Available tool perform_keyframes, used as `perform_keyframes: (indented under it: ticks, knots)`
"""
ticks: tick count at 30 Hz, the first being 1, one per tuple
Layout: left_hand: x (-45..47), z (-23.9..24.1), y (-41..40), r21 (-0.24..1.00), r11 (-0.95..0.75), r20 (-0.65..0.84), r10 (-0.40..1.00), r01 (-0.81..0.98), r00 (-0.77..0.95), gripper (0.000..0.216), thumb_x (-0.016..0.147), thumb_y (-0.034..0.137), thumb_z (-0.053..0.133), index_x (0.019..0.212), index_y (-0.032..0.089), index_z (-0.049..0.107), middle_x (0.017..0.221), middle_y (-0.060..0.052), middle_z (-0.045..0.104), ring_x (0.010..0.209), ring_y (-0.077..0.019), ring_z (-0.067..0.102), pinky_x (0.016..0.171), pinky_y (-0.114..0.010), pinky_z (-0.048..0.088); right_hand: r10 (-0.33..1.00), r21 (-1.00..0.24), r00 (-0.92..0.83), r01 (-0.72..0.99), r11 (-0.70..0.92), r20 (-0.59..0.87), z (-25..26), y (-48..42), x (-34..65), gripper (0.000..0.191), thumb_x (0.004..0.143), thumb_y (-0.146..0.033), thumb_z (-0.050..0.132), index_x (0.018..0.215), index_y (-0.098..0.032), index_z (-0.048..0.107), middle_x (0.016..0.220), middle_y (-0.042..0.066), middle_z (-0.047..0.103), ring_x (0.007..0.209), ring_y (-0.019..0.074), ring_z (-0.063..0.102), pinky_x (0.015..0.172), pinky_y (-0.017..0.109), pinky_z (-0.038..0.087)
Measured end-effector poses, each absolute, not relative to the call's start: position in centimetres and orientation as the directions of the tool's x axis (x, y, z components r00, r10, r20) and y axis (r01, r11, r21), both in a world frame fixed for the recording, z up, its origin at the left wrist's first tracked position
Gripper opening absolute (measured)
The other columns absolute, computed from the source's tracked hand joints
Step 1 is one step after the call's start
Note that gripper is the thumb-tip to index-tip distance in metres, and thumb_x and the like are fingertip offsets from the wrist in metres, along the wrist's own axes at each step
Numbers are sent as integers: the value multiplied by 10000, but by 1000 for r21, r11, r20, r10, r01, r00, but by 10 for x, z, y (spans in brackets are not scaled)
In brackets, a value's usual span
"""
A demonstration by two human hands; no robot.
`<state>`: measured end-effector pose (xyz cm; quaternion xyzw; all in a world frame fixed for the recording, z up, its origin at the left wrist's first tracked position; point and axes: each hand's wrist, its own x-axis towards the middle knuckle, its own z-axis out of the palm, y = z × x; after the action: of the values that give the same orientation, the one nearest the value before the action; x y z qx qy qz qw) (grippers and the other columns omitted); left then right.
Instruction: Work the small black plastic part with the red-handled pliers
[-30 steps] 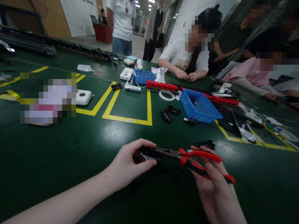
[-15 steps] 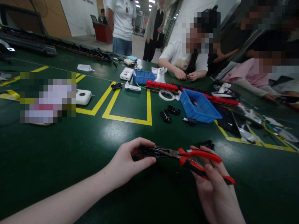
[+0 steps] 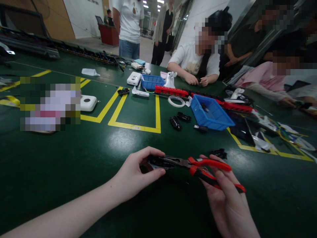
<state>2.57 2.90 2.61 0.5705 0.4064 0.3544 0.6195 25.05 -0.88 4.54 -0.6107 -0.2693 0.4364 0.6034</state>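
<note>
My left hand (image 3: 138, 175) pinches a small black plastic part (image 3: 158, 162) between thumb and fingers; the fingers hide some of it. Red-and-black handles of a pair of needle-nose pliers (image 3: 210, 168) lie in my right hand (image 3: 225, 195), which is closed around them. The pliers' jaws point left and meet the black part; whether they grip it cannot be made out. Just beyond my right hand rests a black piece (image 3: 219, 153) on the green table (image 3: 99, 155). Farther off are more black pieces (image 3: 175, 123).
A blue bin (image 3: 213, 114) with dark pieces inside stands ahead to the right, in front of a red strip (image 3: 170, 91). A white ring (image 3: 176, 101) lies beside it. Yellow tape (image 3: 135, 128) marks the table. A co-worker (image 3: 198, 62) sits across; others are nearby.
My right hand's fingers and the pliers' handles have shifted slightly to the left, with the handles a little closer together. My left hand stays nearly where it was.
</note>
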Motion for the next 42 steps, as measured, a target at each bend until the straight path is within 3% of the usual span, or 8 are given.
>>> perform_keyframes:
  ticks: [19, 34, 42]
  knots:
    - [27, 30, 29, 987, 159, -156, 911, 23, 381, 320, 823, 286, 725, 1128, 220, 659, 1158, -48, 694, 1080, -246, 644, 929, -408, 510, 842, -957, 476, -251, -149, -255, 41, -6, 252, 522, 604, -455, 846, 1068, -276, 689, 1178, 60, 699, 1115, 312, 650, 1023, 546, 462]
    - [27, 28, 31, 992, 126, -118, 909, 6, 399, 344, 806, 255, 736, 1138, 224, 652, 1148, -36, 695, 1056, -230, 646, 914, -388, 516, 841, -956, 477, -255, -144, -254, 41, -6, 252, 500, 623, -448, 836, 1067, -270, 691, 1161, 59, 704, 1135, 311, 637, 1057, 573, 416]
    - [28, 32, 31, 987, 158, -152, 912, 17, 380, 308, 812, 257, 726, 1109, 209, 662, 1141, -47, 701, 1085, -241, 644, 946, -401, 505, 846, -953, 467, -267, -142, -257, 41, -6, 252, 515, 609, -454, 845, 1066, -275, 688, 1150, 62, 708, 1112, 307, 650, 1020, 553, 458]
